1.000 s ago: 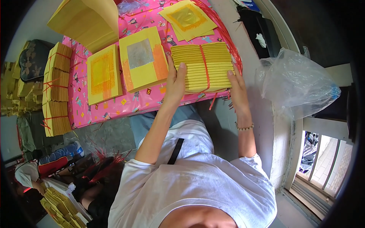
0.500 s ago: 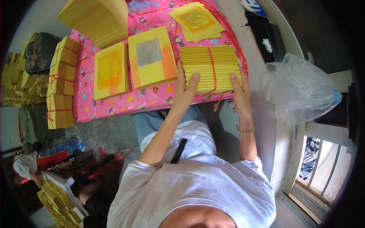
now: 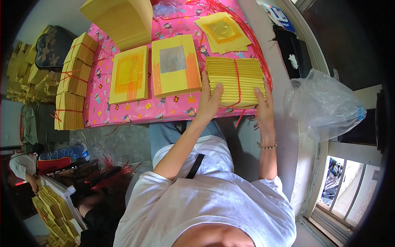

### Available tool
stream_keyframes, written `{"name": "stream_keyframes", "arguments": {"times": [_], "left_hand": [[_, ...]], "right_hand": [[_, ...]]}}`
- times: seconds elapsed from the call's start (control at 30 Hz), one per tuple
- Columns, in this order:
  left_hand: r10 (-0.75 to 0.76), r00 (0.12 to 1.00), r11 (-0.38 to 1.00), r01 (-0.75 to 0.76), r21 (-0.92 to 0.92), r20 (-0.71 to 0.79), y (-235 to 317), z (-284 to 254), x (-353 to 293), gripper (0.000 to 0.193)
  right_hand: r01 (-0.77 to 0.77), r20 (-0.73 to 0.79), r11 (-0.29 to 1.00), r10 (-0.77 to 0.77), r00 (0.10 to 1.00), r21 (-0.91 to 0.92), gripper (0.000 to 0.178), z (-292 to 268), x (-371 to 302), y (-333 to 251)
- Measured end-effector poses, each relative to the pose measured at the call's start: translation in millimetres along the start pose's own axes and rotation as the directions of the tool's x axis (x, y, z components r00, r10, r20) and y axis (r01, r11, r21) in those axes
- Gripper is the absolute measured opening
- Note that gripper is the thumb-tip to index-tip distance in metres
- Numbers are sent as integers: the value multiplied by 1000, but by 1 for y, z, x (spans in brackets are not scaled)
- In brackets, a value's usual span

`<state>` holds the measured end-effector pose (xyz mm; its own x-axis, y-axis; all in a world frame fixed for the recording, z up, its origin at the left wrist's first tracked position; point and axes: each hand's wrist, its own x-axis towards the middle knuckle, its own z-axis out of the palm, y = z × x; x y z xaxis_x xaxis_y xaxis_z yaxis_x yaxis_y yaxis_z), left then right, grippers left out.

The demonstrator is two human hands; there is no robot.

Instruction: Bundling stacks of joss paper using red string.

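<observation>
Between my two hands is a thick bundle of folded yellow paper, tied round the middle with red plastic string. It is at the near right part of the table, its folded edges facing up. My left hand presses its left side, the thumb lying on the near folds. On the right side my right hand grips it the same way, a beaded bracelet on the wrist. Left of the bundle lies a yellow paper stack with a silver square and orange bands. Beside that is another stack with a golden square.
A pink patterned cloth covers the table. Tied yellow bundles line its left edge. Loose yellow sheets and red string lie at the far right. A clear plastic bag hangs at right. Another person is at lower left.
The whole view has shifted, so the table and its contents appear farther right and lower. Both hands keep hold of the bundle, with little visible change in its place on the table.
</observation>
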<state>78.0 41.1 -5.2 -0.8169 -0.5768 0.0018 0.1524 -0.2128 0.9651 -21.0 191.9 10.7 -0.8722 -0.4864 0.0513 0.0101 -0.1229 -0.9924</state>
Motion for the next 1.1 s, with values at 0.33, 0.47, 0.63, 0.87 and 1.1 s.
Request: {"name": "stream_keyframes", "arguments": {"times": [0.33, 0.47, 0.63, 0.87, 1.1], "left_hand": [[-74, 997, 993, 72, -98, -11, 23, -8, 1, 75], [-53, 998, 994, 54, -92, 19, 10, -4, 1, 79], [-87, 995, 984, 93, -149, 45, 10, -2, 1, 83], [-41, 999, 987, 45, -157, 26, 1, -11, 6, 86], [69, 980, 991, -46, -127, 186, 0, -14, -5, 110]], "right_hand": [[-86, 36, 966, 80, 996, 244, 57, -10, 14, 0], [-164, 41, 917, 160, 986, 363, 57, -9, 25, 19], [-163, 36, 926, 160, 986, 340, 57, -7, 24, 16], [-170, 44, 888, 167, 985, 427, 54, -26, 25, 30], [50, 98, 979, -31, 995, -196, 52, -48, -16, 70]]}}
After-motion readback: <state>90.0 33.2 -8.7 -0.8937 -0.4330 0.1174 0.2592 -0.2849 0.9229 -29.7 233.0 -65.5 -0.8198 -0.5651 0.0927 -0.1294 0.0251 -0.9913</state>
